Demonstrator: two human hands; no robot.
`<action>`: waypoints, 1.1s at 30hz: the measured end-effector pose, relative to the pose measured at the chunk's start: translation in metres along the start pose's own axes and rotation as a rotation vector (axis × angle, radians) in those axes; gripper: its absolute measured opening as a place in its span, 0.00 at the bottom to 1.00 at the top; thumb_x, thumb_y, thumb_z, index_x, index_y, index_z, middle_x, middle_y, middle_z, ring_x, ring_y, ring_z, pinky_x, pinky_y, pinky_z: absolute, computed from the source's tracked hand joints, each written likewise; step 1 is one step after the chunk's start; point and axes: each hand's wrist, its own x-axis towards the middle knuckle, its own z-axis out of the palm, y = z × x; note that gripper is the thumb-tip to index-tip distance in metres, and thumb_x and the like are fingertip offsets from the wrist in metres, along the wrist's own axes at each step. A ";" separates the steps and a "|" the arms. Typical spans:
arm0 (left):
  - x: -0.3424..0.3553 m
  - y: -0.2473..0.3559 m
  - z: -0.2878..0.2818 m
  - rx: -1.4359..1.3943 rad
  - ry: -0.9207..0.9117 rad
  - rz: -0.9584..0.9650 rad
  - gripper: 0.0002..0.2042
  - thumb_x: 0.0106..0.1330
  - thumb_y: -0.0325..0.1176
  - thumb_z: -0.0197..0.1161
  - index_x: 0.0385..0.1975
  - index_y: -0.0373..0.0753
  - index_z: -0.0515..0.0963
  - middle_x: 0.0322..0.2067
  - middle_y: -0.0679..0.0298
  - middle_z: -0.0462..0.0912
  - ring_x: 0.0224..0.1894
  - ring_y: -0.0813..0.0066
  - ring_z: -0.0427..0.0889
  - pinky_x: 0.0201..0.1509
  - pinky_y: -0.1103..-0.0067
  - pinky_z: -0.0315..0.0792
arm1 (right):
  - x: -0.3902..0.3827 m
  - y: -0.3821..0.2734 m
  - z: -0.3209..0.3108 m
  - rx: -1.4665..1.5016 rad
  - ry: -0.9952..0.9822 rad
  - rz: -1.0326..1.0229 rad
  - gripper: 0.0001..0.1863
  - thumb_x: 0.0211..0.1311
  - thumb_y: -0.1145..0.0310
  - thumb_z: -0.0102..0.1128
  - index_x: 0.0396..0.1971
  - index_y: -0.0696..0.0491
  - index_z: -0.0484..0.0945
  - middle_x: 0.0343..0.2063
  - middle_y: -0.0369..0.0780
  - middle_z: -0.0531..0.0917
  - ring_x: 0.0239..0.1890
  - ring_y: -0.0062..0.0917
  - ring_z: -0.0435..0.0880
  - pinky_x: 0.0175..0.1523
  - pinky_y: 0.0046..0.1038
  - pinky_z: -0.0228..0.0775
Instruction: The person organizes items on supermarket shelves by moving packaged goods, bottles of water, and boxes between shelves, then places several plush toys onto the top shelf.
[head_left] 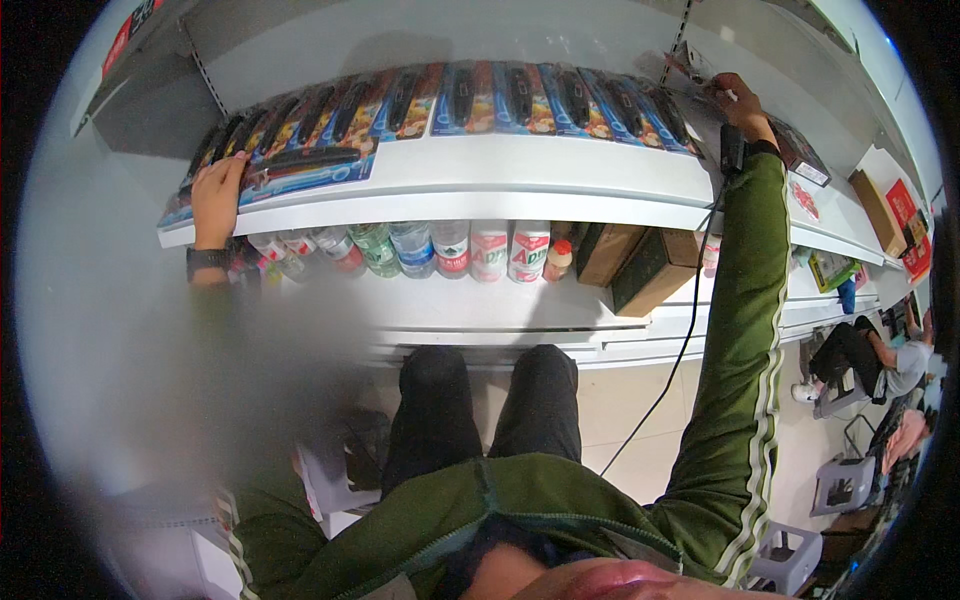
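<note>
A row of blister packs (518, 98) stands along the white upper shelf, each a blue and orange card with a long black item. One blister pack (310, 168) lies crosswise at the shelf's front left. My left hand (215, 203) is at its left end, fingers closed over the edge. At the far right of the row, my right hand (740, 103) reaches to the back of the shelf with fingers curled. Something clear and whitish shows at its fingertips, too small to name. A black box (800, 152) lies beside my right wrist.
The white shelf lip (480, 205) runs across in front. Below stand several bottles (410, 248), white cans (528, 250) and brown boxes (655, 275). A black cable (690, 330) hangs from my right wrist. A grey blur covers the lower left. A seated person (880, 360) is at right.
</note>
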 end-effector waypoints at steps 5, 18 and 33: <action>-0.001 0.016 -0.004 -0.020 0.034 -0.029 0.19 0.71 0.45 0.54 0.38 0.34 0.83 0.40 0.57 0.85 0.46 0.56 0.79 0.55 0.69 0.66 | 0.002 -0.024 -0.003 0.362 0.026 -0.186 0.16 0.69 0.62 0.57 0.53 0.50 0.76 0.48 0.38 0.83 0.52 0.28 0.80 0.57 0.27 0.68; -0.003 0.007 -0.002 -0.024 0.080 0.042 0.17 0.67 0.47 0.56 0.36 0.41 0.85 0.38 0.61 0.85 0.44 0.57 0.79 0.50 0.66 0.67 | -0.074 -0.224 -0.039 0.451 0.146 -0.372 0.16 0.70 0.64 0.55 0.52 0.53 0.78 0.46 0.41 0.84 0.48 0.27 0.81 0.54 0.28 0.71; -0.004 0.006 -0.003 -0.029 0.070 0.026 0.12 0.60 0.40 0.61 0.38 0.43 0.85 0.38 0.61 0.85 0.43 0.57 0.80 0.52 0.65 0.68 | -0.157 -0.394 0.016 0.295 -0.120 -0.739 0.13 0.61 0.67 0.62 0.45 0.53 0.79 0.39 0.45 0.81 0.40 0.44 0.81 0.44 0.38 0.74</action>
